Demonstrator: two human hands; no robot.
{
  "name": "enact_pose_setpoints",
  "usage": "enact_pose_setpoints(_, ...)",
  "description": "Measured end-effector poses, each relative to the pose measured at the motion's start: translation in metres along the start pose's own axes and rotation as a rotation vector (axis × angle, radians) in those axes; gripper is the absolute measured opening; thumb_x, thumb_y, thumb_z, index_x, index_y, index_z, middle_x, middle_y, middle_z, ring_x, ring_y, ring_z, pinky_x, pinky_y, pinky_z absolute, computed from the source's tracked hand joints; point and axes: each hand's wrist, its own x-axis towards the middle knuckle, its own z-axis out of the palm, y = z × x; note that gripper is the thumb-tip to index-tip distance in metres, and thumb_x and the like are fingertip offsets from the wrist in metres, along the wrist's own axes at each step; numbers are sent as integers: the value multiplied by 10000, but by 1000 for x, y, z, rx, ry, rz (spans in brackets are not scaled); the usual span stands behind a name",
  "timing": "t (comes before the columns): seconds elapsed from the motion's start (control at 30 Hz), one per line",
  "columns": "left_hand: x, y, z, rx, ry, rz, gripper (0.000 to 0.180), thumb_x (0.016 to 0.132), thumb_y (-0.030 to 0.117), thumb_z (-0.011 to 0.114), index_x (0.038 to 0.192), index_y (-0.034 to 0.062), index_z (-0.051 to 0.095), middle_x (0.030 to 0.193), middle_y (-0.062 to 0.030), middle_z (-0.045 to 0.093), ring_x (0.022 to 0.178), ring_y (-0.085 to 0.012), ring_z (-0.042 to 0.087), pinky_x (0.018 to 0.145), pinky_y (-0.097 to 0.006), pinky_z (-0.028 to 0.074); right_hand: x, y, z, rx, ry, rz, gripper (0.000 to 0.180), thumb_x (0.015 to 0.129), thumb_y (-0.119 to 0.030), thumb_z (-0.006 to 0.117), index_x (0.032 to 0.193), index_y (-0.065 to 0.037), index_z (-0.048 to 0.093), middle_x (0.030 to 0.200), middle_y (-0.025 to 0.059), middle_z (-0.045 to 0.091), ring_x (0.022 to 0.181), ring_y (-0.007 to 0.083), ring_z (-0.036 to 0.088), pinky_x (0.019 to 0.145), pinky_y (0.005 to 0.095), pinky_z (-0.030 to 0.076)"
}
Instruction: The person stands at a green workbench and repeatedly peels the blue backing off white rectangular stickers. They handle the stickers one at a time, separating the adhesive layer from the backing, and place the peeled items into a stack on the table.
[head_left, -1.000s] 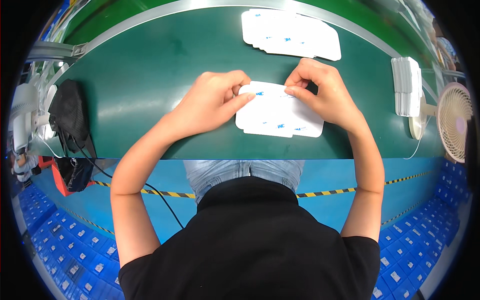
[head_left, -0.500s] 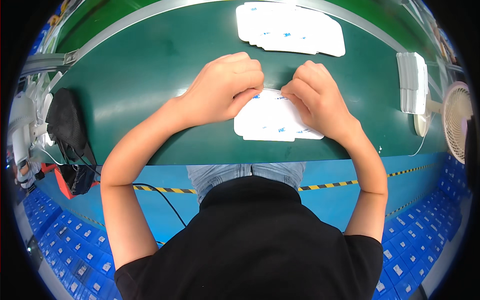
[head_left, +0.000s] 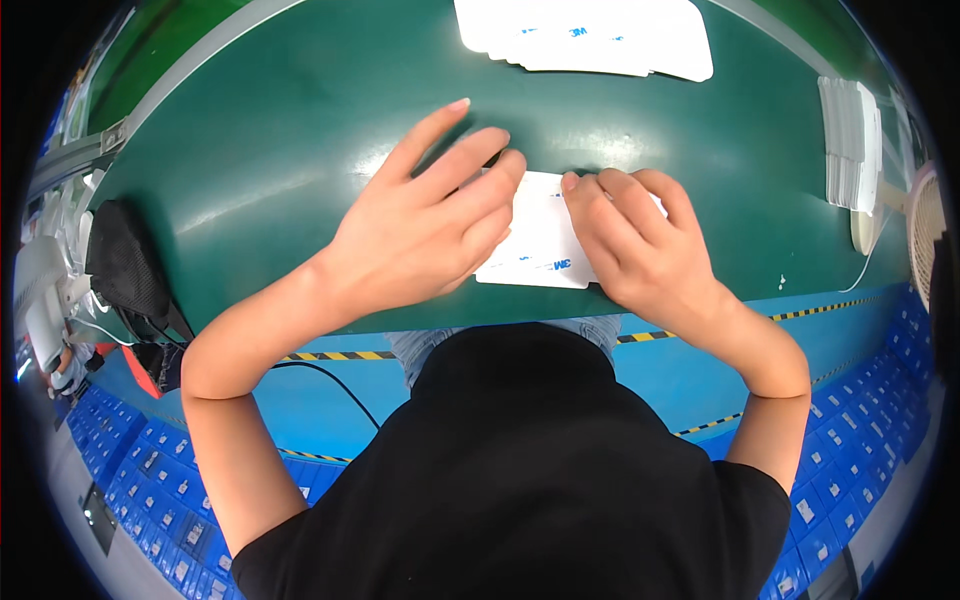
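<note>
A white sheet with small blue print [head_left: 540, 235] lies on the green table in front of me, near its front edge. My left hand [head_left: 430, 215] is over the sheet's left end, with its fingers apart and nothing held in them. The fingers of my right hand [head_left: 645, 235] are curled and pinched at the upper edge of the sheet, covering its right part. Their tips are partly hidden, so a thin layer between them would not show. Farther back lies a fanned stack of similar white sheets [head_left: 590, 45].
At the right edge of the green table [head_left: 280, 150] stands a stack of white pieces [head_left: 852, 145], near a fan [head_left: 925, 220]. A black mesh object [head_left: 130, 260] sits at the left edge. Blue bins [head_left: 165, 500] line the floor behind me.
My left hand has let go of the sheet's upper edge and spread its fingers. My right hand stays closed at the sheet and covers more of it. The view has shifted slightly.
</note>
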Motion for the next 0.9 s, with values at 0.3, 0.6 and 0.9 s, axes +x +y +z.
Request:
enact_pose_setpoints(0.3,-5,8,0,-32,4,-94,368,813,212,699,1092,-26,671,1238,-146,623,1191,-326,575,1100,-548,374,-1,-8,3,18,39,72,326,706,-52,657,999,87,687,960,67,581,978,217,578,999,424,491)
enact_pose_setpoints(0.6,2,46,7,-88,-37,-135,658,851,351,698,1336,-66,540,1329,-203,578,1256,-345,554,1089,-488,415,-5,-15,4,-27,67,125,327,704,-55,652,1002,71,694,1002,74,606,1006,225,587,1050,447,462)
enact_pose_setpoints(0.9,-1,52,12,-77,-29,-128,959,808,679,633,1312,-130,524,1311,-283,576,1241,-404,563,1083,-479,415,-9,-32,0,-31,70,265,378,752,-87,634,1105,46,661,1044,111,657,1019,219,635,1090,431,443)
